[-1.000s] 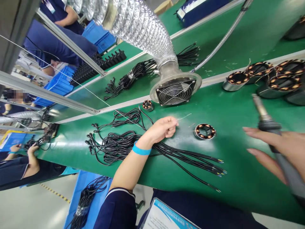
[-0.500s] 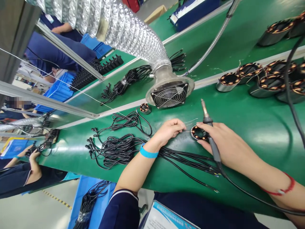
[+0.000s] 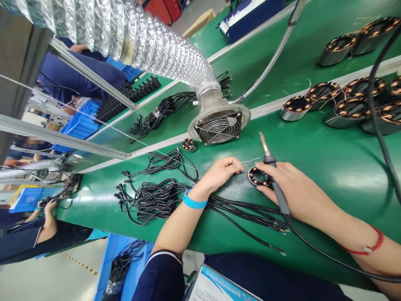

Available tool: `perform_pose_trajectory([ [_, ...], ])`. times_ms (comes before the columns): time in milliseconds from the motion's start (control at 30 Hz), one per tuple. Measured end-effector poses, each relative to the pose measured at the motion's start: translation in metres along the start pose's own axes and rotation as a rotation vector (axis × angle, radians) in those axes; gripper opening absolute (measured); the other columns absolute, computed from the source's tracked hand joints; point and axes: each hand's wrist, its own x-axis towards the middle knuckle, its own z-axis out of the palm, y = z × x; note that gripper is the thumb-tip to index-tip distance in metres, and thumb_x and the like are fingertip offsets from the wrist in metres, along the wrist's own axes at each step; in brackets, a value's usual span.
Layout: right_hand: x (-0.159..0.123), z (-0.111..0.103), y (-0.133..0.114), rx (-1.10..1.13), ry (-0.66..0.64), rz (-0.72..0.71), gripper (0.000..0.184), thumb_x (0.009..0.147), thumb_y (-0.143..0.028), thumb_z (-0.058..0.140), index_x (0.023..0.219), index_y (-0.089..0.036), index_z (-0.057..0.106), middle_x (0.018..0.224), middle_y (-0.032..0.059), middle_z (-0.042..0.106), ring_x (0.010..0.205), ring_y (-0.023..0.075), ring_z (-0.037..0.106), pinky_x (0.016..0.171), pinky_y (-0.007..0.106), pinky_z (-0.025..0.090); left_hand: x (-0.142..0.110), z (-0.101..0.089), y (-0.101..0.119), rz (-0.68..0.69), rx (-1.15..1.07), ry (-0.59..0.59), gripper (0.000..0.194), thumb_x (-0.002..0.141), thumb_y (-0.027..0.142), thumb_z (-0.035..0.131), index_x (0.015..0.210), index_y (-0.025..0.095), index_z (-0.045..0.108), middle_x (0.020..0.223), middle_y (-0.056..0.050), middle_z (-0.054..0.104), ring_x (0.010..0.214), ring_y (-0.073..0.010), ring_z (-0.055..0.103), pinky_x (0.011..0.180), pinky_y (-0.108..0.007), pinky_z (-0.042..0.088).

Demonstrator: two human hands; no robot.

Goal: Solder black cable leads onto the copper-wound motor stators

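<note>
My right hand (image 3: 286,184) is closed around a soldering iron (image 3: 279,190), its metal tip pointing up and away from me. Between the thumb and fingers of that hand is also a small motor stator (image 3: 257,177) with copper windings, just above the green bench. My left hand (image 3: 225,169), with a blue wristband, is closed in a pinch on thin, silvery solder wire (image 3: 250,160). The wire's ends reach toward the stator. Beneath my left forearm lie black cables (image 3: 241,209) with stripped ends, their coiled part (image 3: 158,198) to the left.
A fume extractor (image 3: 219,127) on a silver flexible duct hangs over the bench's far edge. Another small stator (image 3: 189,145) stands near it. Larger stators (image 3: 296,108) are grouped at the right. A co-worker's hands (image 3: 48,207) are at the far left. A blue bin (image 3: 105,261) holds cables.
The view has shifted slightly. The soldering iron and stator in my right hand have moved a little to the left, closer to my left hand. Both grips stay the same.
</note>
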Motion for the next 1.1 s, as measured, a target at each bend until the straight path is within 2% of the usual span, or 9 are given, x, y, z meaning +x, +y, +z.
perform_pose_trajectory([
  [233, -0.002, 0.002, 0.003, 0.053, -0.029, 0.019, 0.035, 0.100, -0.035, 0.046, 0.129, -0.016, 0.055, 0.095, 0.0110, 0.067, 0.087, 0.0266, 0.064, 0.072, 0.038, 0.055, 0.009, 0.003, 0.004, 0.104, -0.038, -0.113, 0.033, 0.076, 0.044, 0.074, 0.073, 0.014, 0.059, 0.063, 0.005, 0.051, 0.062, -0.0068, 0.044, 0.063, -0.023, 0.033],
  [333, -0.002, 0.002, 0.003, 0.052, -0.029, 0.031, 0.035, 0.101, -0.036, 0.044, 0.127, -0.016, 0.056, 0.095, 0.0110, 0.067, 0.086, 0.0264, 0.064, 0.072, 0.038, 0.054, -0.003, -0.004, 0.004, 0.064, 0.042, -0.076, 0.040, 0.076, 0.053, 0.073, 0.077, 0.015, 0.057, 0.063, 0.006, 0.049, 0.059, -0.0061, 0.039, 0.060, -0.023, 0.030],
  [433, 0.000, 0.000, 0.002, 0.047, -0.020, 0.034, 0.033, 0.102, -0.036, 0.042, 0.124, -0.016, 0.057, 0.094, 0.0107, 0.067, 0.084, 0.0257, 0.064, 0.070, 0.037, 0.053, -0.017, -0.011, 0.001, -0.003, 0.117, -0.118, 0.046, 0.075, 0.058, 0.073, 0.075, 0.015, 0.057, 0.063, 0.005, 0.050, 0.058, -0.0063, 0.037, 0.058, -0.023, 0.027],
  [667, 0.003, -0.001, -0.001, 0.031, 0.028, 0.012, 0.033, 0.103, -0.038, 0.041, 0.122, -0.015, 0.057, 0.087, 0.0096, 0.064, 0.077, 0.0242, 0.062, 0.064, 0.034, 0.050, -0.012, 0.007, -0.008, 0.024, -0.041, -0.122, 0.051, 0.066, 0.061, 0.077, 0.074, 0.013, 0.063, 0.065, 0.002, 0.057, 0.053, -0.0046, 0.034, 0.054, -0.025, 0.020],
  [767, 0.001, 0.000, 0.000, 0.010, 0.013, 0.025, 0.035, 0.103, -0.039, 0.041, 0.123, -0.015, 0.057, 0.090, 0.0111, 0.066, 0.080, 0.0256, 0.063, 0.067, 0.036, 0.052, -0.015, 0.011, -0.008, 0.018, -0.068, -0.103, 0.054, 0.066, 0.064, 0.078, 0.078, 0.014, 0.063, 0.062, 0.005, 0.052, 0.051, -0.0039, 0.031, 0.052, -0.025, 0.018],
  [833, 0.000, 0.001, 0.001, 0.012, -0.004, 0.043, 0.036, 0.103, -0.040, 0.040, 0.123, -0.016, 0.057, 0.093, 0.0115, 0.066, 0.082, 0.0262, 0.063, 0.070, 0.037, 0.053, -0.023, 0.009, -0.007, -0.015, -0.071, -0.094, 0.057, 0.065, 0.066, 0.080, 0.080, 0.015, 0.060, 0.061, 0.007, 0.048, 0.052, -0.0042, 0.032, 0.053, -0.024, 0.021],
  [933, -0.002, 0.002, 0.002, 0.037, -0.016, 0.054, 0.035, 0.102, -0.040, 0.042, 0.123, -0.017, 0.057, 0.093, 0.0111, 0.066, 0.083, 0.0262, 0.062, 0.071, 0.037, 0.052, -0.035, 0.005, -0.008, -0.063, -0.056, -0.132, 0.059, 0.058, 0.064, 0.086, 0.077, 0.014, 0.059, 0.065, 0.005, 0.052, 0.059, -0.0054, 0.041, 0.060, -0.023, 0.031],
  [1000, -0.003, 0.003, 0.003, 0.048, -0.014, 0.047, 0.034, 0.101, -0.038, 0.045, 0.125, -0.017, 0.056, 0.094, 0.0115, 0.066, 0.085, 0.0262, 0.062, 0.071, 0.037, 0.052, -0.038, 0.004, -0.011, -0.050, -0.043, -0.131, 0.055, 0.062, 0.062, 0.084, 0.076, 0.014, 0.061, 0.067, 0.003, 0.055, 0.063, -0.0071, 0.045, 0.064, -0.024, 0.035],
  [1100, -0.005, 0.004, 0.004, 0.059, -0.024, 0.051, 0.035, 0.099, -0.036, 0.049, 0.128, -0.016, 0.055, 0.099, 0.0129, 0.067, 0.088, 0.0265, 0.062, 0.074, 0.038, 0.053, -0.035, 0.006, -0.015, 0.027, -0.008, -0.086, 0.041, 0.078, 0.054, 0.074, 0.076, 0.014, 0.066, 0.067, 0.001, 0.057, 0.068, -0.0095, 0.048, 0.068, -0.025, 0.038],
])
